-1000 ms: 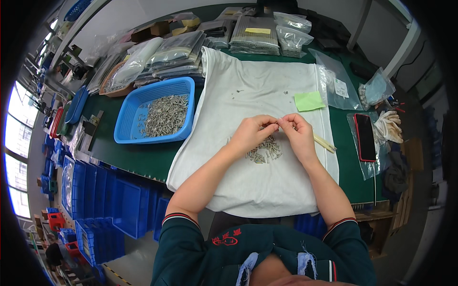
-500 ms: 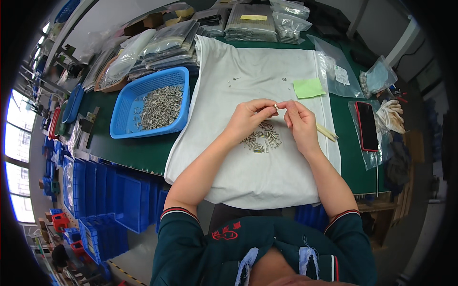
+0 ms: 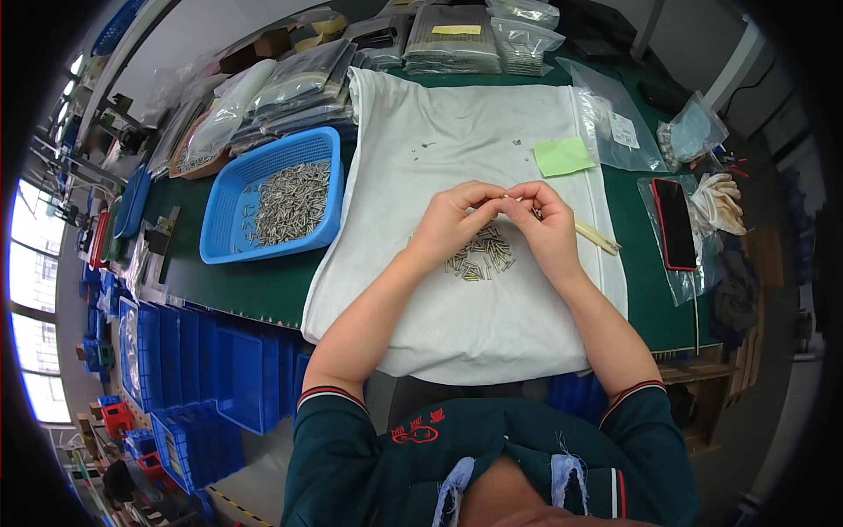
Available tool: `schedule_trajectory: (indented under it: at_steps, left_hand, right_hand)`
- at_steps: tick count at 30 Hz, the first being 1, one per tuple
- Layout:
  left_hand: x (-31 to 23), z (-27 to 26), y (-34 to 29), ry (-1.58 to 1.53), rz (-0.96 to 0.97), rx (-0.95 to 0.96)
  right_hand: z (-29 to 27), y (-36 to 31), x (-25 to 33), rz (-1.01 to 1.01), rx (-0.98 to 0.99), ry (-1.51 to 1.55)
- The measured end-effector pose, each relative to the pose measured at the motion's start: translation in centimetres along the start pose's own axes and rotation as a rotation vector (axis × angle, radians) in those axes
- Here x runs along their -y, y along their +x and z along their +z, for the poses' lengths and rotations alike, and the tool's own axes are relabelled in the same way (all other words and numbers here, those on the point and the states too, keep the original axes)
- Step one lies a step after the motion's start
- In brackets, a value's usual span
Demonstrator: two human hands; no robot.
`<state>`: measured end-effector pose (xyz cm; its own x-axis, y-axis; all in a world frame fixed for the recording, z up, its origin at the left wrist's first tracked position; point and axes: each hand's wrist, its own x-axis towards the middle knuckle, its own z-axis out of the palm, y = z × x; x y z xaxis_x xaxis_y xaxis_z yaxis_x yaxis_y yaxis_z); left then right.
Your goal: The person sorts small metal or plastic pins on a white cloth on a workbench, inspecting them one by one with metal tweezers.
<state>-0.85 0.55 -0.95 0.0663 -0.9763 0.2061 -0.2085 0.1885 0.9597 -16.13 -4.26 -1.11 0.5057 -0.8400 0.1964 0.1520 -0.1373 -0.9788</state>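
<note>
Over a white cloth (image 3: 457,334), both my hands are closed in a pinch, fingertips meeting. Between thumb and forefinger, my left hand (image 3: 455,221) grips a small metal piece that is now mostly hidden. The bent fingers of my right hand (image 3: 549,227) touch the left fingertips; something small and shiny shows by its palm, too tiny to make out. Just below the hands lies a loose pile of short metal pins (image 3: 479,256), partly covered by them. A blue plastic basket (image 3: 263,250) on the left holds many similar silvery pins.
On the cloth lie a green paper note (image 3: 563,157), a pale strip-like tool (image 3: 597,237) and a few tiny bits. To the right are a red-edged phone (image 3: 673,224) and white gloves (image 3: 718,204). Bagged stacks (image 3: 452,39) line the back; blue crates (image 3: 250,373) stand lower left.
My right fingers have curled in and closed against the left fingertips, covering the small metal piece that showed there before. The whole view has shifted slightly.
</note>
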Motion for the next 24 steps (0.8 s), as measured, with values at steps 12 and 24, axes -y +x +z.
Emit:
schedule_trajectory:
  at_steps: [12,24]
  left_hand:
    - [-0.3,0.2,-0.1,-0.046,-0.063,0.004]
    - [0.0,0.2,0.1,0.266,0.21,-0.131]
  right_hand:
    - [-1.4,1.1,0.6,0.512,0.055,0.608]
    - [-0.9,0.9,0.4,0.628,0.056,0.648]
